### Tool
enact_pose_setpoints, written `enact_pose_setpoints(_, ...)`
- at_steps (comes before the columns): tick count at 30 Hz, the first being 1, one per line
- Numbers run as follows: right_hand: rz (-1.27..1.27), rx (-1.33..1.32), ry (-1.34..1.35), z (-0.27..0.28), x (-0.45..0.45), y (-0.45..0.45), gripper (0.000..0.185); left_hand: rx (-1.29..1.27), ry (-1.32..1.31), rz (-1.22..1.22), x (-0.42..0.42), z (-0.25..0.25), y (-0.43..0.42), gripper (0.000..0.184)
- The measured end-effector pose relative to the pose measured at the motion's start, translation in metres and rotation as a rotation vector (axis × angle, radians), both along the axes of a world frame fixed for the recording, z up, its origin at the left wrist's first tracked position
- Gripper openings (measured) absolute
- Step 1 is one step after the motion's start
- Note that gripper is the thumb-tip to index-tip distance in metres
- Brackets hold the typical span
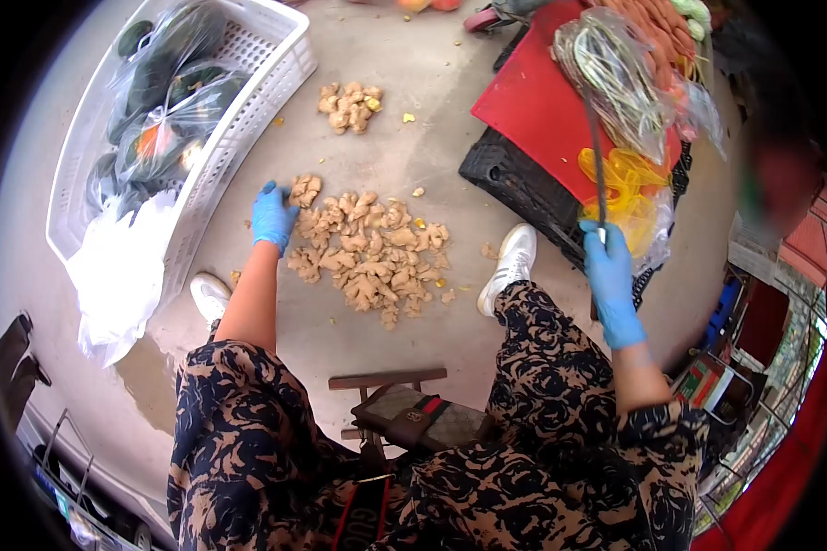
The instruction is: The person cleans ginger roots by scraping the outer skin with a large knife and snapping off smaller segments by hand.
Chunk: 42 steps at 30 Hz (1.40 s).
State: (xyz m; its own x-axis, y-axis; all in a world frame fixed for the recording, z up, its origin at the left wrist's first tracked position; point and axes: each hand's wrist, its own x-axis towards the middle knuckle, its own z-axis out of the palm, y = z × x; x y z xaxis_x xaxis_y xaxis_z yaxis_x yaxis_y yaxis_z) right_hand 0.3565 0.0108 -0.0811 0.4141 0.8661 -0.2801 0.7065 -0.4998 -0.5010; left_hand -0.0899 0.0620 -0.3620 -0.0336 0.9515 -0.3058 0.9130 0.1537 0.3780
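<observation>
Blue gloves cover both of my hands. My left hand (273,219) is at the left edge of a pile of ginger (377,253) on the floor, its fingers touching a ginger piece (305,190); whether it grips the piece is not clear. My right hand (611,280) is closed around the handle of a long, thin dark blade (594,138), which points away from me over a red sheet. A smaller cluster of ginger (349,106) lies farther off on the floor.
At the left, a white crate (248,115) holds dark green squash in clear bags, with white plastic bags (124,275) over its near end. At the right, a black crate (515,184) bears a red sheet (533,106), yellow netting (620,184) and bagged strands. A brown bag (427,418) lies between my legs.
</observation>
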Motion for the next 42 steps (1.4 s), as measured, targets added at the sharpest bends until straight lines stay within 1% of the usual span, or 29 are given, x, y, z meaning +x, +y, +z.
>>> enact_pose_setpoints(1,0.097,0.023,-0.143,-0.021,0.015,0.008,0.025,0.005,-0.014,-0.005,-0.001,-0.004,-0.004,0.04)
enact_pose_setpoints(3,0.12,-0.066,-0.398,-0.055,0.03,0.029,0.027,0.017,-0.043,-0.013,0.004,-0.008,-0.007,0.039)
enact_pose_setpoints(6,-0.006,-0.065,-0.488,-0.11,0.043,0.053,0.028,0.1,-0.311,0.283,0.022,-0.002,-0.002,0.041)
enact_pose_setpoints(8,-0.058,-0.061,-0.515,-0.129,0.03,0.058,0.03,0.105,-0.283,0.218,0.03,-0.002,0.007,0.045)
enact_pose_setpoints(9,-0.039,-0.095,-0.479,-0.137,0.022,0.058,0.032,0.098,-0.25,0.197,0.029,-0.001,0.009,0.047)
enact_pose_setpoints(10,-0.012,-0.132,-0.436,-0.144,0.016,0.058,0.033,0.032,-0.225,0.179,0.032,0.012,0.013,0.047)
enact_pose_setpoints(11,0.012,-0.171,-0.392,-0.151,0.008,0.056,0.034,-0.035,-0.2,0.158,0.034,0.023,0.017,0.048)
enact_pose_setpoints(12,0.098,-0.225,-0.446,-0.149,0.001,0.055,0.036,-0.028,-0.063,0.103,0.034,0.006,0.016,0.048)
enact_pose_setpoints(13,0.082,-0.237,-0.448,-0.152,-0.002,0.055,0.039,-0.013,0.069,0.043,0.033,-0.007,0.014,0.049)
enact_pose_setpoints(15,0.125,-0.219,-0.596,-0.142,-0.014,0.053,0.04,-0.123,-0.037,0.11,0.034,0.012,0.017,0.048)
enact_pose_setpoints(16,0.149,-0.159,-0.65,-0.135,-0.019,0.053,0.039,-0.178,-0.097,0.139,0.034,0.024,0.017,0.048)
enact_pose_setpoints(18,0.191,-0.038,-0.767,-0.118,-0.022,0.048,0.038,-0.192,-0.363,0.331,0.028,0.027,0.008,0.044)
enact_pose_setpoints(19,0.195,0.033,-0.736,-0.111,-0.024,0.049,0.037,-0.193,-0.495,0.423,0.024,0.03,0.004,0.043)
enact_pose_setpoints(22,0.216,0.21,-0.596,-0.095,-0.036,0.05,0.033,-0.181,-1.009,0.495,0.012,0.066,-0.003,0.038)
enact_pose_setpoints(23,0.237,0.251,-0.527,-0.089,-0.045,0.048,0.032,-0.196,-1.001,0.498,0.008,0.087,-0.017,0.037)
enact_pose_setpoints(25,0.26,0.242,-0.06,-0.078,-0.063,0.048,0.028,-0.163,-1.007,0.471,0.003,0.138,-0.009,0.035)
enact_pose_setpoints(27,0.187,0.24,0.433,-0.044,-0.109,0.031,0.025,-0.183,-1.01,0.357,-0.001,0.188,-0.022,0.039)
enact_pose_setpoints(29,0.275,0.257,0.696,0.006,-0.156,0.003,0.024,-0.196,-0.993,0.243,0.002,0.258,-0.038,0.04)
enact_pose_setpoints(30,0.323,0.291,0.749,0.03,-0.178,-0.011,0.025,-0.183,-1.029,0.209,0.004,0.289,-0.049,0.042)
enact_pose_setpoints(31,0.371,0.32,0.799,0.052,-0.196,-0.027,0.026,-0.174,-1.008,0.195,0.009,0.328,-0.064,0.041)
enact_pose_setpoints(34,0.482,0.505,0.722,0.131,-0.234,-0.072,0.026,-0.092,-1.027,0.023,0.016,0.385,-0.112,0.04)
enact_pose_setpoints(35,0.515,0.479,0.757,0.142,-0.236,-0.082,0.026,-0.071,-1.008,-0.012,0.019,0.4,-0.13,0.039)
enact_pose_setpoints(36,0.549,0.443,0.792,0.151,-0.236,-0.094,0.025,-0.08,-1.061,-0.025,0.024,0.418,-0.152,0.04)
enact_pose_setpoints(37,0.583,0.402,0.827,0.161,-0.237,-0.108,0.025,-0.031,-1.052,0.0,0.027,0.43,-0.171,0.039)
enact_pose_setpoints(38,0.503,0.367,0.972,0.172,-0.24,-0.122,0.02,0.021,-1.041,0.025,0.028,0.44,-0.187,0.038)
enact_pose_setpoints(39,0.471,0.369,1.009,0.181,-0.242,-0.135,0.019,0.077,-1.029,0.049,0.03,0.45,-0.203,0.036)
enact_pose_setpoints(40,0.439,0.371,1.047,0.189,-0.243,-0.148,0.018,0.09,-1.179,0.128,0.034,0.46,-0.22,0.03)
enact_pose_setpoints(41,0.403,0.368,1.085,0.196,-0.244,-0.161,0.016,0.096,-1.327,0.212,0.038,0.464,-0.235,0.029)
enact_pose_setpoints(42,0.406,0.407,1.049,0.202,-0.246,-0.176,0.016,0.103,-1.475,0.294,0.045,0.464,-0.251,0.028)
